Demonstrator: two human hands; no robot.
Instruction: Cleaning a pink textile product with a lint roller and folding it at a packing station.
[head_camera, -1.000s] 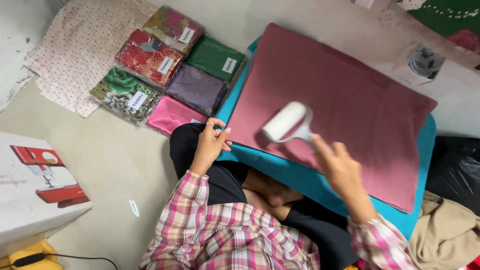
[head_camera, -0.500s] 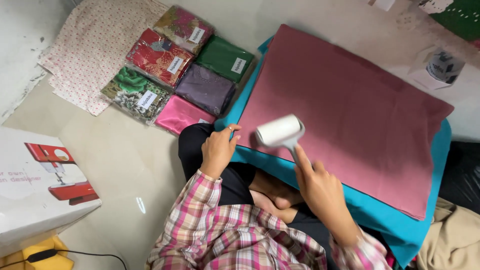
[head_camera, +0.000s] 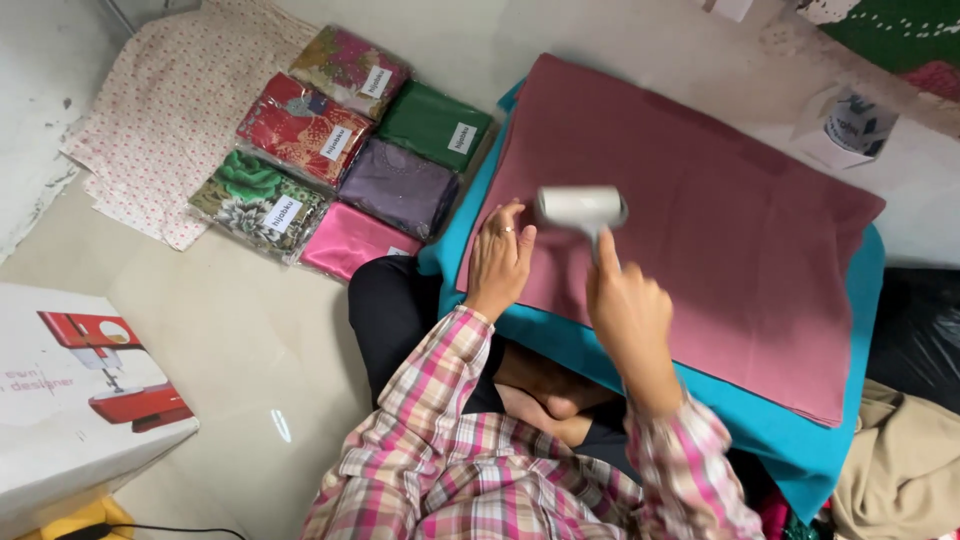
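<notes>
The right hand (head_camera: 628, 315) is gripping the handle of a white lint roller (head_camera: 580, 208), fingers closed, its blurred head lying on the pink cloth (head_camera: 700, 220). The left hand (head_camera: 497, 262) is pressing flat and open on the cloth's near-left corner. The cloth is lying smooth on a teal cloth (head_camera: 790, 440). Packaged fabrics (head_camera: 340, 150) are lying on the floor (head_camera: 250, 330) to the left.

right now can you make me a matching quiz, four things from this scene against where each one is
Things:
1. white lint roller
2. left hand
3. teal cloth
4. sewing machine box

Places:
A. on the floor at the left edge of the view
B. flat on the near edge of the dusty pink cloth
C. in the right hand, over the pink cloth
D. under the pink cloth

Pairs: 1-C, 2-B, 3-D, 4-A
</notes>
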